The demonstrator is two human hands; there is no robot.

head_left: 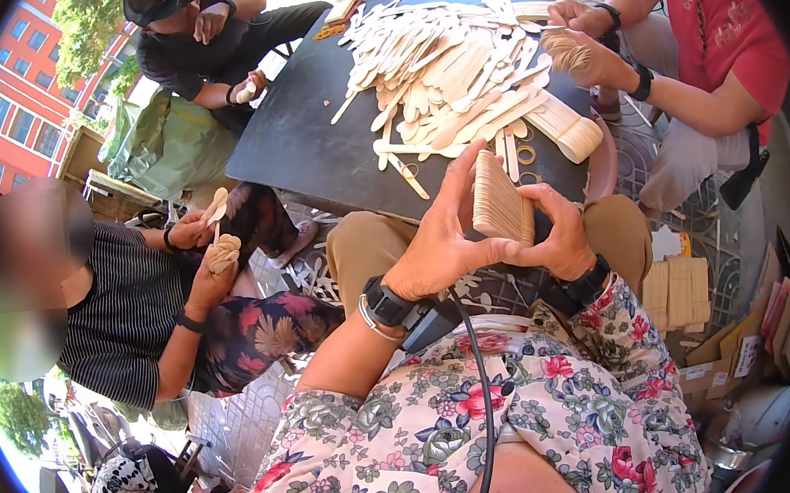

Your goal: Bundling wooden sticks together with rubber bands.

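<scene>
Between my two hands, just off the table's near edge, is a thick stack of flat wooden spoons (498, 198), its layered edges showing. My left hand (442, 247) grips its left side, fingers running up behind it. My right hand (559, 237) closes on the right side, and both thumbs meet near its lower end. Beyond them, a large loose heap of wooden spoons (455, 72) covers much of the dark table (309, 127). An aligned row of spoons (565, 126) lies at the heap's near right. Small tan rubber bands (526, 154) rest beside it.
A person in a striped shirt (122, 298) holds spoons at the left. Another in black (195, 57) sits at the far left; one in red (726, 58) holds a bundle at the right. Stacked wooden bundles (676, 292) and cardboard (733, 348) stand at the lower right.
</scene>
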